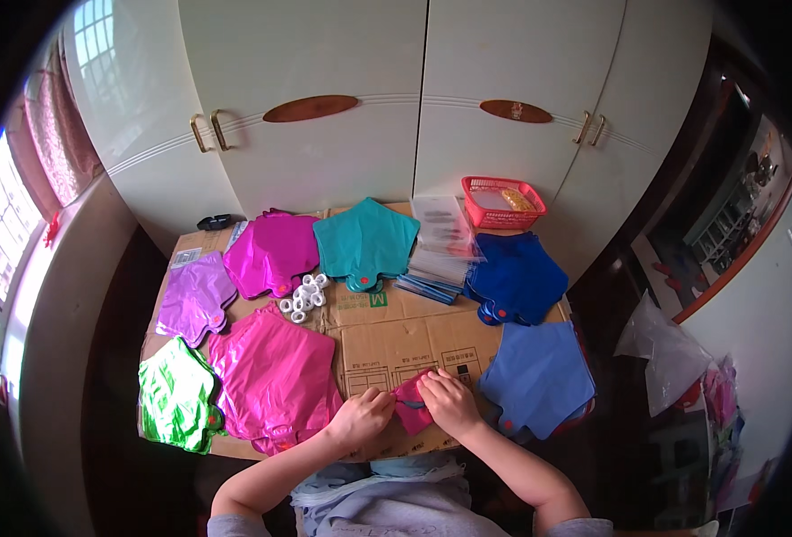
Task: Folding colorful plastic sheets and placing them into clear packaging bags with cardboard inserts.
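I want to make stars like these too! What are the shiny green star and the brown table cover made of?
The green star looks like thin metallic foil film: it is glossy, crinkled, and throws bright white glints. It may be a flat foil balloon, though that is hard to tell. The brown cover looks like matte corrugated cardboard, a flattened box: dull tan, with fold creases and printed marks.

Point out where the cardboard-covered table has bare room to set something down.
Bare cardboard shows mid-table, bordered by the white rings, pink foil stack, light blue stack and both hands. The left side and back row are crowded.
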{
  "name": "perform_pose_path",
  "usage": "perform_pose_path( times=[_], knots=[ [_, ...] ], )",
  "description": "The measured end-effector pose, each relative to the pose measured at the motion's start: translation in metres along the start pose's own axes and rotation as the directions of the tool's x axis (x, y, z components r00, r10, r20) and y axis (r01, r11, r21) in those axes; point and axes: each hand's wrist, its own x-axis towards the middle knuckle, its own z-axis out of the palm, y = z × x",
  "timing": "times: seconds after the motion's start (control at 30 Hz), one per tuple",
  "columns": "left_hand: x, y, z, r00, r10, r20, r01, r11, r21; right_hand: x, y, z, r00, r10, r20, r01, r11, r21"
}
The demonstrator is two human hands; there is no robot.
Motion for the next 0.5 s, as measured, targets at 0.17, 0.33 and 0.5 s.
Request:
perform_pose_path(
  times=[0.17,0.33,0.5],
  knots=[
    [-0.006,0.002,-0.005,0.999,-0.034,-0.022,0.033,0.999,-0.019,0.003,0.002,0.0,1.0,-0.004,-0.006,0.004,0.994,0.11],
    [-0.01,0.002,-0.021,0.971,-0.186,0.149,0.207,0.969,-0.139,-0.002,0.003,0.01,0.999,0.029,-0.021,-0.025,0.989,0.147],
    [0.007,0.002,-0.022,0.99,-0.122,0.075,0.128,0.988,-0.082,0.0,0.003,0.006,1.0,0.031,0.001,-0.03,0.989,0.143]
  ],
)
